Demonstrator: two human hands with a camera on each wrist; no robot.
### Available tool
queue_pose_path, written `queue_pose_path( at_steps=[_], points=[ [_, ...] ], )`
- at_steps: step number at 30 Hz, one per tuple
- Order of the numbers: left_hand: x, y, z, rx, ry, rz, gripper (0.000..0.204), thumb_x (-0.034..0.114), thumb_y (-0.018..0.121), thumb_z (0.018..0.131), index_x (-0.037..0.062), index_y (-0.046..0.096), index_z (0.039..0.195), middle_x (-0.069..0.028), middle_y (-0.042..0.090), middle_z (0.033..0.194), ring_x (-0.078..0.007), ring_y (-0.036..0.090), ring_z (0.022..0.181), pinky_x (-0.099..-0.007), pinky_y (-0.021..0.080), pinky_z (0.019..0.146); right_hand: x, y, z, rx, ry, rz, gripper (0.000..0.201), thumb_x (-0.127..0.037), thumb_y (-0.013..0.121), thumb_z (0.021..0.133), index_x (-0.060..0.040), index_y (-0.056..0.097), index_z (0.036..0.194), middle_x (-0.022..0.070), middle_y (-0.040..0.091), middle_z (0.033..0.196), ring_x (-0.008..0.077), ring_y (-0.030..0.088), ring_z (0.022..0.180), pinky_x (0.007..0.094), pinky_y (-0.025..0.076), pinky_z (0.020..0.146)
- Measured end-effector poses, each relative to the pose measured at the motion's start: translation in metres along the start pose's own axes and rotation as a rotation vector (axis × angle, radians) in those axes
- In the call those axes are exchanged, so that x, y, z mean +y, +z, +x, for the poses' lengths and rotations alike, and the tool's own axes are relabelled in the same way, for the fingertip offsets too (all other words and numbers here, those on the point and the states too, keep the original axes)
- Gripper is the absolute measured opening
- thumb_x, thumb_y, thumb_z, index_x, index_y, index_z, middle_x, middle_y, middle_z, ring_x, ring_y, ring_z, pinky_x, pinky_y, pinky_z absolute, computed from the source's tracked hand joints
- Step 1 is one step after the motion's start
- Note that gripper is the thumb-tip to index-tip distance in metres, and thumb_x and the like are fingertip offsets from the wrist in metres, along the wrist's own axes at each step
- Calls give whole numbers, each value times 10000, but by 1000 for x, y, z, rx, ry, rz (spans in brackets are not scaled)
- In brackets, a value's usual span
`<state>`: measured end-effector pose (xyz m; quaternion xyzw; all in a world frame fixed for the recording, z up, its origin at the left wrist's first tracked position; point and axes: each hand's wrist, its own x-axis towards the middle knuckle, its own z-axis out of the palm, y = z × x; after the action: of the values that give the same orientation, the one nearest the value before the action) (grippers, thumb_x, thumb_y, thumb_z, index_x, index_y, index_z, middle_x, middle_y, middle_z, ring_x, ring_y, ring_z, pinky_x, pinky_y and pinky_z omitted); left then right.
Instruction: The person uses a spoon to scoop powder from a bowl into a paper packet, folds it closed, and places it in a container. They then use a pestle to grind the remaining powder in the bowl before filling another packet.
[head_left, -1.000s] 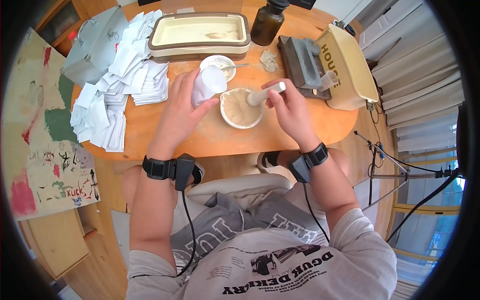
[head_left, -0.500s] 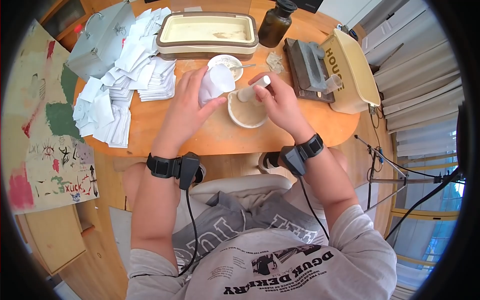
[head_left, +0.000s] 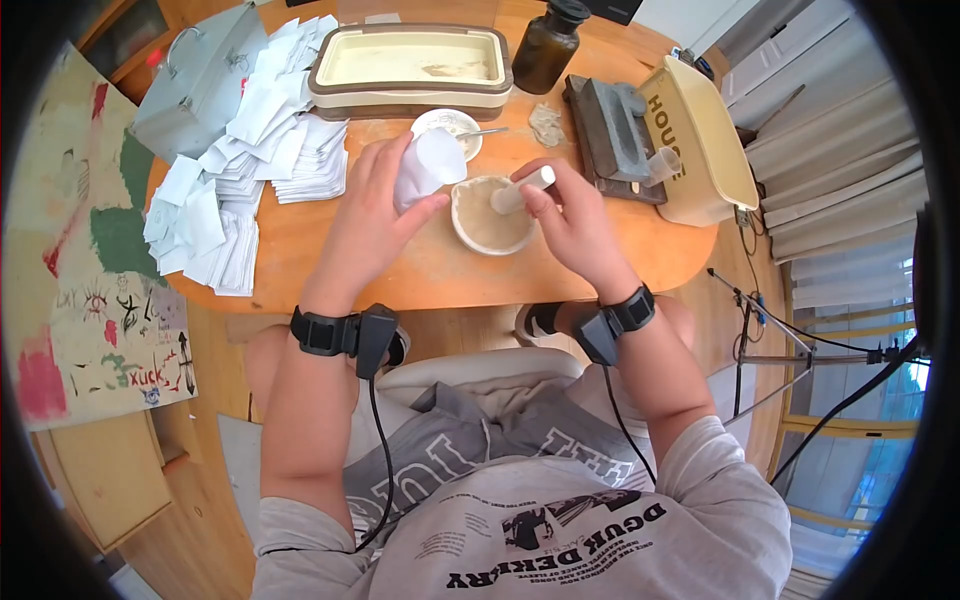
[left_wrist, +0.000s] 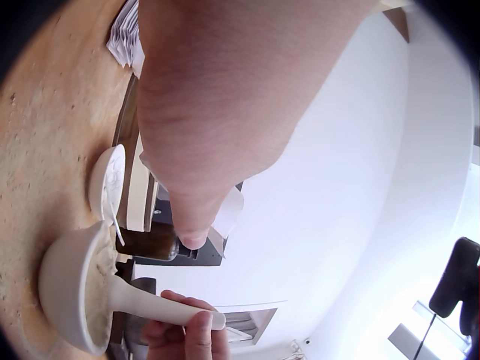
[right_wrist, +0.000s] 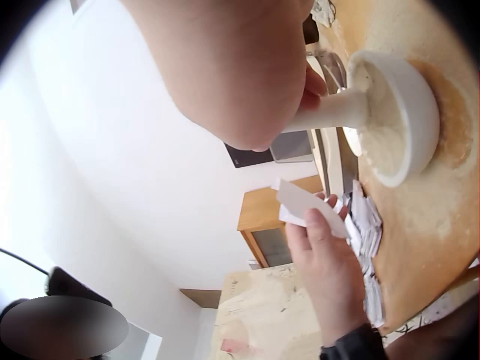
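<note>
My left hand holds a folded white paper packet by its sides, its mouth spread, just left of the mortar. In the right wrist view the same paper sits between thumb and fingers. With my right hand I grip the handle of a white pestle, which leans to the right. Its head rests in pale beige powder inside a white mortar. The left wrist view has the pestle slanting out over the rim of the mortar.
Behind the mortar stands a small white bowl with a spoon. Piles of white paper packets lie to the left, near a metal case. A cream tray, brown bottle, grey stone trough and yellow bin line the back and right.
The pestle swung to the mortar's upper left and back to the right, my right hand moving with it. My left hand keeps the paper packet in nearly the same place.
</note>
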<state>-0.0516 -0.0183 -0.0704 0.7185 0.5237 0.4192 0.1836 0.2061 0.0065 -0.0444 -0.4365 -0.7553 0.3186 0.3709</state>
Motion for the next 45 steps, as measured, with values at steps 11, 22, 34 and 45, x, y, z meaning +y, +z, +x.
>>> queue_pose_path(
  at_steps=[11, 22, 34, 45],
  points=[
    [-1, 0, 1, -17, -7, 0, 657, 272, 748, 889, 3, 457, 1413, -193, 511, 1362, -352, 502, 1272, -414, 402, 1089, 0, 5, 3, 43, 16, 72, 154, -145, 614, 1003, -14, 617, 1085, 117, 669, 882, 217, 659, 807, 322, 521, 740],
    [-2, 3, 2, 22, 37, 28, 684, 270, 777, 860, -8, 454, 1395, -193, 521, 1304, -371, 516, 1209, -436, 438, 1024, -8, 11, -7, -45, -58, 13, 172, -145, 620, 991, -32, 619, 1121, 124, 680, 983, 247, 658, 838, 340, 526, 769],
    [3, 1, 2, -9, 11, -1, 688, 277, 772, 868, -23, 448, 1396, -199, 521, 1311, -376, 509, 1217, -435, 429, 1037, -10, -7, -14, -41, -10, -17, 170, -148, 635, 983, -34, 635, 1110, 119, 670, 915, 232, 642, 786, 336, 509, 716],
    [1, 4, 4, -8, 21, 39, 675, 274, 758, 879, -9, 449, 1408, -196, 518, 1333, -361, 511, 1235, -424, 418, 1057, 5, -1, -3, 11, 25, -22, 173, -164, 627, 997, -23, 628, 1099, 121, 668, 895, 222, 641, 773, 330, 509, 707]
  ],
)
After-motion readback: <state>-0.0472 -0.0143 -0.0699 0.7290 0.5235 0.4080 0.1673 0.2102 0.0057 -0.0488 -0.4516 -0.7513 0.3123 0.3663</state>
